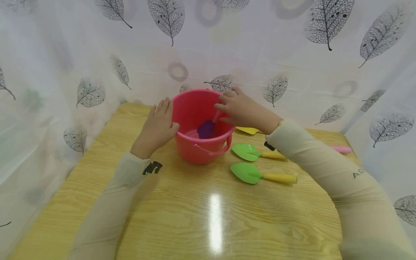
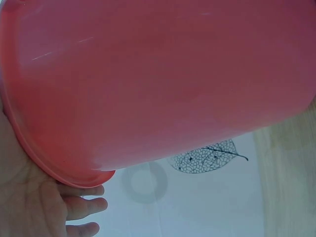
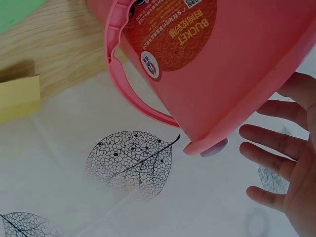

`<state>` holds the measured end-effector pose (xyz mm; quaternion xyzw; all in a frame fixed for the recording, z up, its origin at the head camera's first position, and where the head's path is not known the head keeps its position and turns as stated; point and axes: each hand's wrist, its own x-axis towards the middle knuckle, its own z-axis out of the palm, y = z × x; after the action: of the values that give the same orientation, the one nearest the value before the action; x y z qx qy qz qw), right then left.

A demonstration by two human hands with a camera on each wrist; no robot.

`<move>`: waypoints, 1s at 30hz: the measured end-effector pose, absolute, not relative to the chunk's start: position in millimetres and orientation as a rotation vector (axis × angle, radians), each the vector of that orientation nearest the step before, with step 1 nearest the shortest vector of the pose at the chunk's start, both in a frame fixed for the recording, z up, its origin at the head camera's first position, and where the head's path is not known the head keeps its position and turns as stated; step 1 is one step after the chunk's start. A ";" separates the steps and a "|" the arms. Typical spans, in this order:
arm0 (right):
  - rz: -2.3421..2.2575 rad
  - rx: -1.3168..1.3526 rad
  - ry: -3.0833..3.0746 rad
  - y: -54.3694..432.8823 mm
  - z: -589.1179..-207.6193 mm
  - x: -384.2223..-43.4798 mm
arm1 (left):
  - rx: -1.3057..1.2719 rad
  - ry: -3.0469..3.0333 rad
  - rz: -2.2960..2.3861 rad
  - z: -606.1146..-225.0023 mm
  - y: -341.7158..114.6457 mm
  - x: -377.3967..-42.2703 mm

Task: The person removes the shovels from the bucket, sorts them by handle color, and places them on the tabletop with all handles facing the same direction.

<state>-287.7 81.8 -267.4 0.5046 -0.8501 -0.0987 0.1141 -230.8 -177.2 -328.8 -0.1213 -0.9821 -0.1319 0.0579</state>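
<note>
A pinkish-red bucket (image 1: 198, 153) stands upright on the table, its handle hanging down at the front. Inside leans a hand trowel with a purple blade (image 1: 206, 129) and a pink handle, partly hidden by the right hand. My left hand (image 1: 156, 126) rests on the bucket's left rim with fingers extended; the left wrist view has the palm against the rim (image 2: 37, 155). My right hand (image 1: 243, 110) hovers at the right rim beside the trowel's handle. In the right wrist view its fingers (image 3: 276, 140) are spread, with nothing gripped.
Right of the bucket lie two green trowels (image 1: 247, 173) with yellow handles, one behind the other. A yellow blade (image 1: 248, 130) shows behind them, partly under the right arm. Beyond that arm a pink handle (image 1: 342, 149) sticks out. A leaf-patterned curtain (image 1: 253, 47) borders the wooden table (image 1: 182, 216).
</note>
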 end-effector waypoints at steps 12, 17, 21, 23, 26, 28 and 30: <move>-0.560 1.583 -2.587 64.6 -269.0 -297.9 | -0.368 -2.975 -0.398 -327.2 -176.8 -230.3; -0.612 1.598 -2.615 60.7 -270.1 -300.9 | -0.371 -2.970 -0.398 -327.0 -176.8 -230.0; -0.667 1.591 -2.623 57.3 -271.8 -304.3 | -0.372 -2.969 -0.390 -326.7 -176.9 -229.7; -0.679 1.590 -2.635 55.3 -273.0 -305.9 | -0.371 -2.968 -0.389 -326.6 -176.9 -230.0; -0.698 1.596 -2.649 52.6 -274.9 -308.0 | -0.367 -2.972 -0.386 -326.8 -176.9 -230.4; -0.708 1.600 -2.660 51.1 -275.7 -309.0 | -0.365 -2.976 -0.386 -327.0 -176.8 -231.1; -0.724 1.605 -2.656 50.1 -276.4 -310.2 | -0.363 -2.979 -0.386 -326.6 -176.8 -231.3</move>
<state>-310.2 50.1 -276.4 0.5036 -0.8333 -0.2270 -0.0225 -231.3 -176.8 -326.6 -0.1197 -0.9829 -0.1272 0.0578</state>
